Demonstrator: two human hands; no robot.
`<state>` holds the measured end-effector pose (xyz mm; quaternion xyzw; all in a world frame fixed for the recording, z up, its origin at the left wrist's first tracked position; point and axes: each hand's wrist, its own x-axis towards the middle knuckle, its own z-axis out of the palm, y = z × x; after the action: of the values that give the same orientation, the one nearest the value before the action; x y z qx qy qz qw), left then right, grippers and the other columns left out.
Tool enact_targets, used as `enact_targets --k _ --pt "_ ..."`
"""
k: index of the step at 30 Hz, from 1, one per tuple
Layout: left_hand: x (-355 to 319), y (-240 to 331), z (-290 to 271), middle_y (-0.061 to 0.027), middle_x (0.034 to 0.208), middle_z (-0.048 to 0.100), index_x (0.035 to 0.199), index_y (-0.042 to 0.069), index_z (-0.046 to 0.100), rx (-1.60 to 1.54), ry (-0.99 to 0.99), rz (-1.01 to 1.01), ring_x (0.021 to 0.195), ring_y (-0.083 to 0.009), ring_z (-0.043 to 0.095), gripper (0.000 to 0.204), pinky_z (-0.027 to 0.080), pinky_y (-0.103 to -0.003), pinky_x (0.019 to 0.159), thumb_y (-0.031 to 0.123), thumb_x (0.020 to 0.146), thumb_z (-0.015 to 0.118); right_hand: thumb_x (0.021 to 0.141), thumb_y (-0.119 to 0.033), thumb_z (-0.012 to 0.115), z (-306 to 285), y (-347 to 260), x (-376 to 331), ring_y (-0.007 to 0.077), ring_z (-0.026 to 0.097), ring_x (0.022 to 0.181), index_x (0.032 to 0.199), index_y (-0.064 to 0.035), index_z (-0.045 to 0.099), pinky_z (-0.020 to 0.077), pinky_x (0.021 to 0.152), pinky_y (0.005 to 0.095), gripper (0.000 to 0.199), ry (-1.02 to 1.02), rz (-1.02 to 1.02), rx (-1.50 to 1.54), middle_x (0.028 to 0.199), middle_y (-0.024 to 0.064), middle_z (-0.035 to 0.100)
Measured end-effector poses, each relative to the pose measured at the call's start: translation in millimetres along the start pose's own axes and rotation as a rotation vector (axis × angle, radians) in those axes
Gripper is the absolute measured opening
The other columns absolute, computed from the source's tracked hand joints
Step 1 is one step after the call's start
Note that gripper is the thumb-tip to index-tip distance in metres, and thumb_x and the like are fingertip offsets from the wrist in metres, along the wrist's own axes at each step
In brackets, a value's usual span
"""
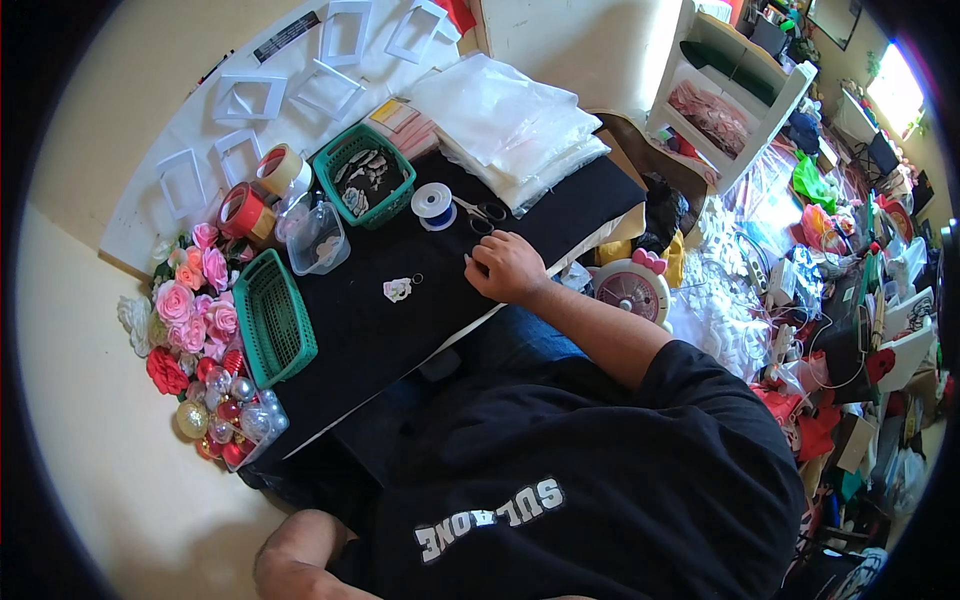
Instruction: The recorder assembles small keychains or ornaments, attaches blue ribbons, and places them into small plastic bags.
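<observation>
My right hand (506,268) rests on the black cloth (370,330) near the table's front edge, its fingers curled in. Whatever it may hold is hidden. Just beyond it lie black-handled scissors (482,216), beside a white spool wound with blue (433,206). To the hand's left, apart from it, a small flat white keychain charm (398,289) with a metal ring lies on the cloth. Of my left arm, only the bent part around the elbow shows at the lower left; my left hand is out of sight.
A green basket (321,162) holds small flat pieces; another green basket (257,322) stands left. Between them are a clear tub (322,240) and tape rolls (283,170). Plastic bags (500,110), white frames (345,30), artificial roses (190,300) and shiny baubles (225,410) surround them. A fan (632,290) stands right.
</observation>
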<state>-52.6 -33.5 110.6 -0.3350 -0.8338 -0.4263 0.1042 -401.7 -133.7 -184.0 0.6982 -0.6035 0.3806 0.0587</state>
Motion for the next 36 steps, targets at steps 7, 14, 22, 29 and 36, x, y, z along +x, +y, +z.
enact_targets --k 7,14,22,29,36 --pt "-7 -1 -7 -0.0066 0.115 0.063 0.102 0.009 0.068 -0.116 -0.187 -0.155 0.099 -0.0241 0.059 0.023 0.051 -0.038 0.089 0.024 0.085 0.068 0.087 -0.023 0.067 -2 -1 0 0.0278 0.064 0.080 0.071 -0.0079 0.066 0.0511 0.075 0.0413 0.022 -0.005 0.003 0.009 0.074 0.0076 0.064" --pt "-23 -10 -9 -0.0063 0.129 0.058 0.115 0.010 0.068 -0.193 -0.257 -0.132 0.121 -0.0290 0.050 0.033 0.042 -0.048 0.104 0.027 0.087 0.068 0.088 -0.023 0.066 -2 -1 1 0.0280 0.064 0.080 0.071 -0.0069 0.067 0.0514 0.076 0.0416 0.024 -0.022 0.012 0.005 0.075 0.0081 0.064" --pt "-27 -3 2 -0.0033 0.122 0.059 0.110 0.010 0.067 -0.171 -0.481 -0.110 0.115 -0.0234 0.051 0.032 0.038 -0.038 0.103 0.027 0.082 0.067 0.087 -0.019 0.068 -2 -2 1 0.0275 0.063 0.077 0.068 -0.0064 0.065 0.0516 0.073 0.0408 0.023 0.035 -0.022 0.012 0.072 0.0083 0.063" --pt "-23 -13 -1 -0.0043 0.122 0.062 0.110 0.010 0.069 -0.223 -0.245 -0.022 0.117 -0.0259 0.054 0.032 0.042 -0.040 0.103 0.026 0.084 0.065 0.087 -0.018 0.069 -2 -2 1 0.0273 0.063 0.076 0.069 -0.0062 0.065 0.0510 0.072 0.0405 0.022 0.023 -0.029 0.004 0.073 0.0084 0.062" --pt "-12 -13 -1 -0.0038 0.120 0.065 0.111 0.012 0.069 -0.140 -0.160 -0.025 0.115 -0.0273 0.057 0.028 0.044 -0.041 0.100 0.024 0.086 0.064 0.088 -0.023 0.068 2 -1 -2 0.0285 0.063 0.080 0.069 -0.0070 0.066 0.0521 0.076 0.0412 0.024 0.005 0.001 0.006 0.074 0.0087 0.063"
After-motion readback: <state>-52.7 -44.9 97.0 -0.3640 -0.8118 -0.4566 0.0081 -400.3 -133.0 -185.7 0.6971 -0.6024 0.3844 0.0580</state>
